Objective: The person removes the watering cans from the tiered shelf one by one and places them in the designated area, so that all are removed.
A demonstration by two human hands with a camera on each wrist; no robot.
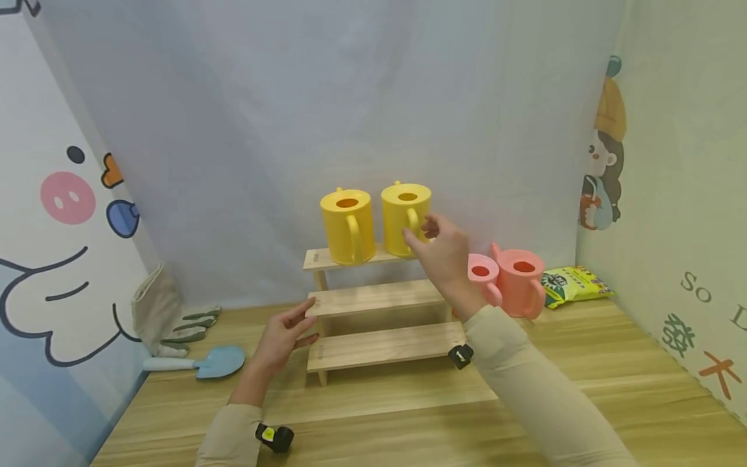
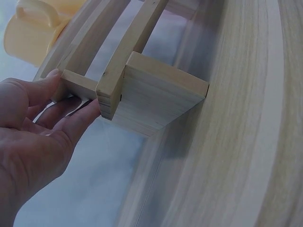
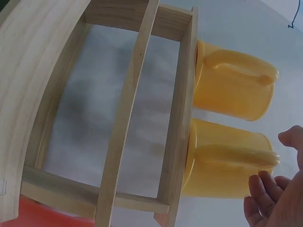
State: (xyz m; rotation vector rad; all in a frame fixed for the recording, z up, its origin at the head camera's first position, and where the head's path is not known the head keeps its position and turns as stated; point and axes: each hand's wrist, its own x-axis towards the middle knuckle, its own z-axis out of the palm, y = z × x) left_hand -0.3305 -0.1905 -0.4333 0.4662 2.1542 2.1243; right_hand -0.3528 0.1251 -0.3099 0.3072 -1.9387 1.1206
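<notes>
Bright yellow on the watering can (image 1: pixel 395 224) by the right hand (image 1: pixel 446 253), and the same yellow on its twin (image 1: pixel 338 227), left of that hand! Over to the hand's right: pale pink on the nearer can (image 1: pixel 482 281), deeper coral pink on the farther can (image 1: pixel 513 285), then a packet (image 1: pixel 574 285) in loud yellow and green. Between that hand and the left hand (image 1: pixel 280 340), pale wood grain on the stepped rack (image 1: pixel 373 298). Left of both, a light blue trowel (image 1: pixel 220 363) and beige-and-green gloves (image 1: pixel 157 314); below them, streaky tan grain on the bench (image 1: pixel 362 415).

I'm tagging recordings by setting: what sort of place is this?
Probably an indoor tabletop staged as a garden-themed display: two yellow cylindrical watering cans, a light-blue trowel with a pale handle, and a white cartoon-printed wall panel.
</notes>
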